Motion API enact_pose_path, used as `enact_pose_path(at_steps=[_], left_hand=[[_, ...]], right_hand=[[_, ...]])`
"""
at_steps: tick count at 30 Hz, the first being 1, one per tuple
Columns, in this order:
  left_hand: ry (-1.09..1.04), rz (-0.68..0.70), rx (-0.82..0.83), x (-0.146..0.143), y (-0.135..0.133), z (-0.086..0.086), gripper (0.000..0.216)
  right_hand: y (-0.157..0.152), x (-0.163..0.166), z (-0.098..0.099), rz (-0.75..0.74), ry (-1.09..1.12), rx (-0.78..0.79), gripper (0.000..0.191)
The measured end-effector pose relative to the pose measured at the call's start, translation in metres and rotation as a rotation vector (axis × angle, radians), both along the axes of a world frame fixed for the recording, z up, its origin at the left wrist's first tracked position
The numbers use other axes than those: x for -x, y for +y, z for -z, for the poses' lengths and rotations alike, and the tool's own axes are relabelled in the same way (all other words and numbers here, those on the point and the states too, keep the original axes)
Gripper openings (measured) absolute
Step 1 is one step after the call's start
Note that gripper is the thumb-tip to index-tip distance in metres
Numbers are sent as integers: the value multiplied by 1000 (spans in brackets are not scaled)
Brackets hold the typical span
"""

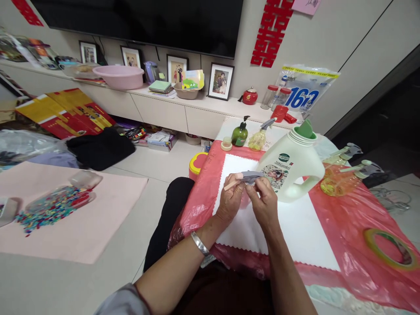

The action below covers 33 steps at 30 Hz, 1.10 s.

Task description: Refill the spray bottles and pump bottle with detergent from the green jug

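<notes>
Holding the grey spray head (252, 175) crosswise above the white mat (302, 232), I have my left hand (230, 197) curled closed round its left end and my right hand (265, 203) pinching its right.

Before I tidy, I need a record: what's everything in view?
sprayer top: 1, grey, centre
jug: 1, pale green, on mat
mat: 1, white, on table cover
table cover: 1, red, centre right
pump bottle: 1, green, behind mat
spray bottles: 3, yellowish, around jug
tape roll: 1, yellow, far right
small pieces: many, multicoloured, on pink sheet
basin: 1, pink, on cabinet
framed photos: 4, black-framed, on cabinet
lidded jars: 2, clear and red, cabinet
television: 1, black, wall
left hand: 1, bare, on sprayer top
right hand: 1, bare, likewise
</notes>
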<state>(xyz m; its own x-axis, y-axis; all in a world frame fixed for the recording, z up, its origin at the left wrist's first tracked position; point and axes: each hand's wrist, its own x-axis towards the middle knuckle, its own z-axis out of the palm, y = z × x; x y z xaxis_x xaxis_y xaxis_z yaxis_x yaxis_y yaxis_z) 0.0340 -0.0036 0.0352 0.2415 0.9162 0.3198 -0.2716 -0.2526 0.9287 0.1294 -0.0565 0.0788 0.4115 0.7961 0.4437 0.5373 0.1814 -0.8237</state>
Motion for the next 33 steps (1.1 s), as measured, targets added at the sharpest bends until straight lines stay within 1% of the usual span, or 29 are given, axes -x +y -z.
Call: enact_pose_path(at_steps=[3, 7, 11, 14, 20, 23, 25, 29, 31, 33], left_hand=[[14, 14, 15, -1, 1, -2, 26], [3, -16, 56, 0, -1, -6, 26], [-9, -19, 28, 2, -2, -7, 24], [4, -21, 3, 4, -1, -6, 22], [15, -31, 1, 3, 0, -3, 24], [-17, -18, 29, 3, -1, -4, 24], [-36, -18, 49, 3, -1, -5, 23], [-27, -35, 57, 3, -1, -8, 19], [-25, -33, 59, 3, 0, -9, 19], [-24, -28, 55, 3, 0, -8, 20]], right_hand=[[1, 1, 2, 21, 30, -11, 26], [5, 5, 13, 99, 110, -31, 22], [10, 12, 20, 139, 189, -34, 33], [9, 14, 19, 155, 194, -29, 35], [-2, 7, 10, 88, 104, 20, 24], [-1, 4, 12, 56, 114, 12, 23], [3, 4, 17, 59, 138, -13, 26], [10, 9, 25, 121, 189, -51, 34], [10, 10, 24, 125, 193, -39, 35], [8, 9, 20, 85, 169, -14, 35]])
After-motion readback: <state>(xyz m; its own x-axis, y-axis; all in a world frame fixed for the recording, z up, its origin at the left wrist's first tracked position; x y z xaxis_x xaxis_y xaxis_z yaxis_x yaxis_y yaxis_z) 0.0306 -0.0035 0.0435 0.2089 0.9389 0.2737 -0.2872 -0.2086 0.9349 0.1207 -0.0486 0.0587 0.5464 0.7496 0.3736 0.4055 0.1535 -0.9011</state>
